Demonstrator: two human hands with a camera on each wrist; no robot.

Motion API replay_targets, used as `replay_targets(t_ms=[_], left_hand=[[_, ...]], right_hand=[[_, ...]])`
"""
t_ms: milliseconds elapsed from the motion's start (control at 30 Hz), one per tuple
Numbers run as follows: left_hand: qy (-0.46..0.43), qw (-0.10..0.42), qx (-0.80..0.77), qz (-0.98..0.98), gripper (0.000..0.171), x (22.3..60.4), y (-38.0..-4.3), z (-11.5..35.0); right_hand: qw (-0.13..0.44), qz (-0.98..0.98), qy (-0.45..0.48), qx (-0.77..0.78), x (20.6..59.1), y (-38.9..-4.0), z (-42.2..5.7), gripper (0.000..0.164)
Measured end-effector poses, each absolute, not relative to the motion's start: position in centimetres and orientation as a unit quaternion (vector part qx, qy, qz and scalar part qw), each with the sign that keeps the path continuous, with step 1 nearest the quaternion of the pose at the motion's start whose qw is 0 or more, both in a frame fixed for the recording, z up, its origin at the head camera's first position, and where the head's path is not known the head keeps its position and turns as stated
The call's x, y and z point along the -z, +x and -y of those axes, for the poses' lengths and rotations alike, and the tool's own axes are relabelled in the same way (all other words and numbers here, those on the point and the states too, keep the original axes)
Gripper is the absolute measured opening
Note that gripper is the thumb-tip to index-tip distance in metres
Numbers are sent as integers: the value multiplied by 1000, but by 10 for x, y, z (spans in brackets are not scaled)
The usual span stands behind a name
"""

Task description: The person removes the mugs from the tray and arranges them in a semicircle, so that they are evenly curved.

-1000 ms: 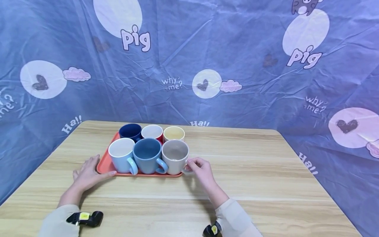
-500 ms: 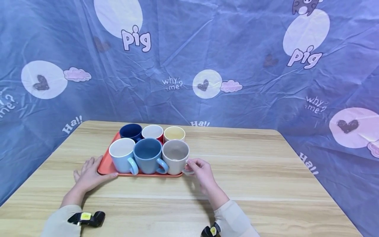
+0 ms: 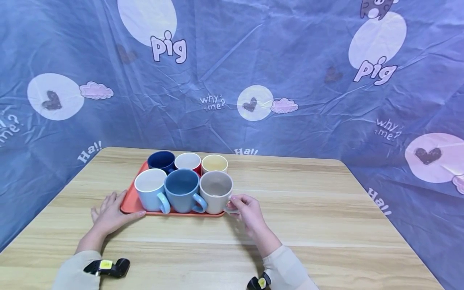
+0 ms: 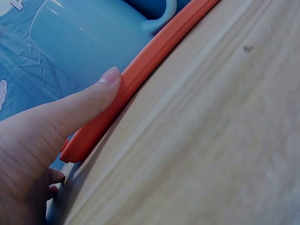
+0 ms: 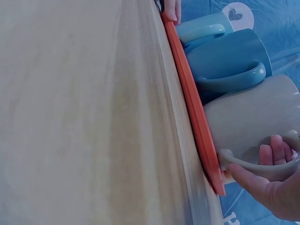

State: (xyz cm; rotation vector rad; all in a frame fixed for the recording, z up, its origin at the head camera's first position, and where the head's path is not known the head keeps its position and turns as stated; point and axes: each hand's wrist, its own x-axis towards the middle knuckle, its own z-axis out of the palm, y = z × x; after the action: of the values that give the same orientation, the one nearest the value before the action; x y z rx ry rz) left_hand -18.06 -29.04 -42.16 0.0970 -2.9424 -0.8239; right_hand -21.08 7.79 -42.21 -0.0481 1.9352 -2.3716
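In the head view my right hand [image 3: 249,213] grips the handle of a light grey mug [image 3: 214,201] at the front right of an orange tray [image 3: 131,203]. The right wrist view shows the fingertips [image 5: 276,149] through the handle loop and the thumb against the handle. My left hand [image 3: 111,215] touches the tray's front left corner, its thumb along the front rim and its fingers at the left side. Beside the grey mug stand a mid-blue mug [image 3: 182,199] and a light blue mug [image 3: 148,197], all upright.
Behind the front row stand a navy mug [image 3: 161,160], a red mug with a white inside [image 3: 187,162] and a cream-yellow mug [image 3: 214,163]. The tray lies on a wood-grain table [image 3: 290,201]. A blue printed cloth [image 3: 308,60] hangs behind and along the sides.
My left hand has shifted slightly right, closer on the tray's corner. The right hand keeps its hold on the grey mug's handle, and the mugs keep their places on the tray.
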Motion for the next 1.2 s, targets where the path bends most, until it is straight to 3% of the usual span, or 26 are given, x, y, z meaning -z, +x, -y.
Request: replay_targets(t_ms=[400,600,767,967,1200], left_hand=[[31,46,270,961,107,423,-183,291],[30,43,268,962,107,422,-182,291],[29,43,268,962,107,421,-182,291],[32,41,264,963,108,422,-182,292],[32,37,264,963,108,422,-184,292]], right_hand=[[86,-606,12,791,373,-189,-74,10],[114,-590,21,799,367,-189,-75,14],[120,-609,13,784,367,-189,-76,7],[134,-669,-22,731,368,-192,-78,21],[138,-680,-22,720,363,-191,-78,23]])
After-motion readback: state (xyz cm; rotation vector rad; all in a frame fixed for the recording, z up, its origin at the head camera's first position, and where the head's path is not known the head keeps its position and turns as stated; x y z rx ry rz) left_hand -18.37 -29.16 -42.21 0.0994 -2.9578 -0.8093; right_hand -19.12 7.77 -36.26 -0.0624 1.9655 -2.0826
